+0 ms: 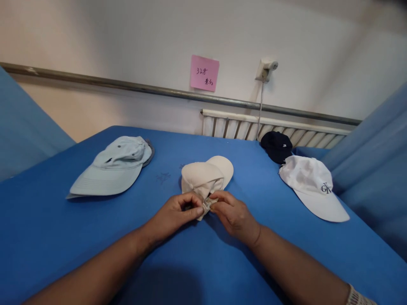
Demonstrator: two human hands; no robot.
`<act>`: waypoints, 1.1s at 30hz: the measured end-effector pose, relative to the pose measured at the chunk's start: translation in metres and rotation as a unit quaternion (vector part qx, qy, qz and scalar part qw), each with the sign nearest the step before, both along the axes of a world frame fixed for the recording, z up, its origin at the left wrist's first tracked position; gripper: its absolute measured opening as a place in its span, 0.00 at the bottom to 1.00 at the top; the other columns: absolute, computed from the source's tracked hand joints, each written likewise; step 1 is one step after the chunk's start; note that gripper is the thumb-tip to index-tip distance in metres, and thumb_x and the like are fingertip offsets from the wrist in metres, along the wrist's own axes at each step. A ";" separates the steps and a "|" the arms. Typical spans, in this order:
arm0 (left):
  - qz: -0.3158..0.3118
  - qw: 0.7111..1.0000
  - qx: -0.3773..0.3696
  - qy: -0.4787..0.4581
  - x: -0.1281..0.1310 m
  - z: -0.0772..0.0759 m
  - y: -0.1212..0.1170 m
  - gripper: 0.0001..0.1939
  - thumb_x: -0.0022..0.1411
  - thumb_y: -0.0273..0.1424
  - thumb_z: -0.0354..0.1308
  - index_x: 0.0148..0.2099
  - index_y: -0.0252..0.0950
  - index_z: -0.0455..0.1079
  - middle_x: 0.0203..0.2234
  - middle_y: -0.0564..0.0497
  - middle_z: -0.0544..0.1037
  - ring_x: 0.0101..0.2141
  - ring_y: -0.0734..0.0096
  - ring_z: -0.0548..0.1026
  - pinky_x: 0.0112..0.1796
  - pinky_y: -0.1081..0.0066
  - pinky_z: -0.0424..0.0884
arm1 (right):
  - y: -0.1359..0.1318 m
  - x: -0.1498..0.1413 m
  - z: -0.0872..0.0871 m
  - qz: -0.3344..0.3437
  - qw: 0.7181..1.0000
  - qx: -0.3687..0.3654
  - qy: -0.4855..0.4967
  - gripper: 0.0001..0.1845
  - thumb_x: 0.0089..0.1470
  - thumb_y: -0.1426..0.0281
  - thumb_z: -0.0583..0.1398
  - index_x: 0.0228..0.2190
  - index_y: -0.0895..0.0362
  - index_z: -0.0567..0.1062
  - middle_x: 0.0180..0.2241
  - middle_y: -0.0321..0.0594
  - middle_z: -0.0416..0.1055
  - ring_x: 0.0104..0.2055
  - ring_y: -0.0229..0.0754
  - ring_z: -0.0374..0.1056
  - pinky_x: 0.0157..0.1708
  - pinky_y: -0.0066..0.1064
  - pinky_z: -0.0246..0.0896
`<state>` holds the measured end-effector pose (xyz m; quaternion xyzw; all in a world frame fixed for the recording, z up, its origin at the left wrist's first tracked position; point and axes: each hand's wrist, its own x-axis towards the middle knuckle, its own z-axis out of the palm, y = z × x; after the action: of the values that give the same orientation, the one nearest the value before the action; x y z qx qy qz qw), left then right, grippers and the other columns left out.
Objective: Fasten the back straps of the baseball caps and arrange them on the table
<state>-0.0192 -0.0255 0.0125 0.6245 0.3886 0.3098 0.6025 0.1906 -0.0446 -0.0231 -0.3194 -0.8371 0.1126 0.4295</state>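
A beige baseball cap (203,173) lies in the middle of the blue surface, its brim pointing away to the upper right. At its near side, my left hand (181,209) pinches the back strap between thumb and fingers. My right hand (232,214) grips the same strap from the other side, fingers close against the left ones. The strap's fastening is small and partly hidden by my fingertips.
A light blue cap (119,161) rests at the left, with a grey edge behind it. At the right are a white cap (310,180) and a dark cap (276,146). Behind stand a metal rail (143,88) and radiator (233,127); blue curtains (378,156) hang at both sides.
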 end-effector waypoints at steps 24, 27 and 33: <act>0.033 0.998 -0.058 -0.010 0.001 -0.006 -0.001 0.15 0.51 0.37 0.63 0.24 0.34 0.64 0.23 0.54 0.69 0.24 0.76 0.65 0.28 0.73 0.64 | -0.004 0.001 -0.010 -0.005 0.995 0.080 -0.060 0.16 0.62 0.76 0.53 0.49 0.52 0.73 0.51 0.48 0.70 0.53 0.47 0.69 0.50 0.42 0.70; 0.029 0.996 -0.078 0.018 0.000 -0.005 -0.002 0.14 0.50 0.36 0.64 0.24 0.34 0.64 0.21 0.54 0.69 0.23 0.76 0.65 0.27 0.72 0.62 | -0.004 0.001 -0.010 0.021 0.994 0.093 -0.060 0.18 0.61 0.76 0.54 0.51 0.51 0.71 0.51 0.48 0.71 0.52 0.49 0.69 0.49 0.43 0.70; 0.021 0.994 -0.096 0.044 -0.005 -0.002 -0.002 0.12 0.47 0.34 0.63 0.22 0.34 0.64 0.20 0.55 0.69 0.22 0.77 0.61 0.25 0.73 0.56 | -0.009 -0.002 -0.005 0.027 0.993 0.081 -0.083 0.19 0.62 0.74 0.54 0.53 0.50 0.68 0.49 0.44 0.73 0.48 0.47 0.72 0.47 0.41 0.70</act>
<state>-0.0237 -0.0276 0.0101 0.5683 0.4560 0.2560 0.6353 0.1882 -0.0535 -0.0281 -0.2689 -0.8848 0.0295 0.3793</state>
